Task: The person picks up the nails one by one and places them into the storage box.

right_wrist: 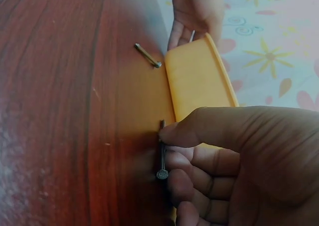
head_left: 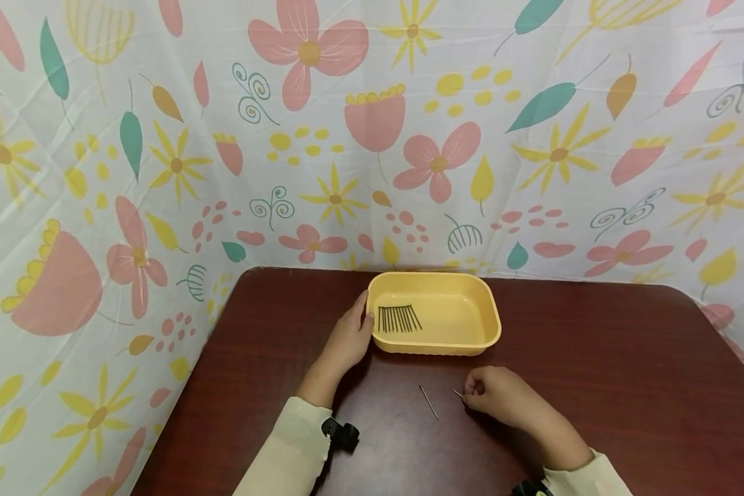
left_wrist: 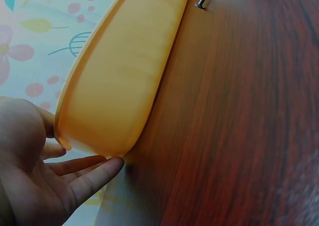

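Note:
A yellow plastic tray (head_left: 452, 341) stands near the table's far edge, with a row of several dark nails (head_left: 399, 319) lying inside at its left. My left hand (head_left: 350, 337) holds the tray's left end; the left wrist view shows the thumb over the rim and the fingers against the wall below. In front of the tray my right hand (head_left: 502, 396) pinches a nail (right_wrist: 162, 156) between thumb and fingers, its flat head sticking out. Another nail (head_left: 429, 403) lies on the table to the left of that hand, and it also shows in the right wrist view.
The dark red-brown wooden table (head_left: 595, 344) has a glossy surface. Behind it and along its left side hangs a white cloth (head_left: 446, 234) with flower and leaf prints. Black straps with small devices sit on both wrists.

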### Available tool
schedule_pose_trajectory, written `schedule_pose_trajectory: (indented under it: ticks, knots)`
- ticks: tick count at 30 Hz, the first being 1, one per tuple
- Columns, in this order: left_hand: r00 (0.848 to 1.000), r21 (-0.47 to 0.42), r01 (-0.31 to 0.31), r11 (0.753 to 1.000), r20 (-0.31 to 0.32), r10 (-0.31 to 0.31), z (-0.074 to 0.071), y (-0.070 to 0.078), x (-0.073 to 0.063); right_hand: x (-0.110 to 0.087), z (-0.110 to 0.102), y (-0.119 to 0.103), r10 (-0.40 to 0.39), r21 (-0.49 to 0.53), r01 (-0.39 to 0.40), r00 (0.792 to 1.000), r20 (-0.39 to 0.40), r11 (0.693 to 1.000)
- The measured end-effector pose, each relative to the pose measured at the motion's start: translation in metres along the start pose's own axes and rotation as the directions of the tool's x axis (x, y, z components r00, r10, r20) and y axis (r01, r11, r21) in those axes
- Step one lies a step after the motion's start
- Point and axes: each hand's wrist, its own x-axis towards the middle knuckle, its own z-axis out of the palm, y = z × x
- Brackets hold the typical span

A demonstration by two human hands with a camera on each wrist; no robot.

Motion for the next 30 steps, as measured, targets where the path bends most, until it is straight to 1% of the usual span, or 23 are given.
schedule_pose_trajectory:
  ticks: [7,11,15,20,23,30]
  knots:
    - [1.0,0.003,-0.006,1.0,0.002,0.006,0.0,0.0,0.001,0.001,0.002,-0.002,0.038,-0.028,-0.039,0.999,-0.03,0.999]
    - [1.0,0.0,-0.011,1.0,-0.001,0.011,0.0,0.001,0.001,0.0,0.005,-0.003,0.051,-0.092,-0.058,0.996,-0.077,0.994]
    - [1.0,-0.003,-0.015,1.0,-0.007,0.015,0.0,0.0,0.001,-0.001,0.007,-0.008,0.054,-0.173,-0.075,0.991,-0.124,0.982]
    - [1.0,-0.012,-0.007,1.0,0.002,0.007,0.0,0.0,0.001,-0.003,0.006,-0.014,0.053,-0.239,-0.087,0.988,-0.145,0.967]
    - [1.0,-0.012,-0.004,1.0,0.004,0.004,0.0,0.0,0.001,-0.004,0.004,-0.015,0.052,-0.239,-0.086,0.988,-0.144,0.967]
    - [1.0,-0.006,0.006,1.0,0.007,-0.006,0.0,0.0,0.0,-0.003,0.002,-0.011,0.041,-0.18,-0.068,0.988,-0.147,0.981]
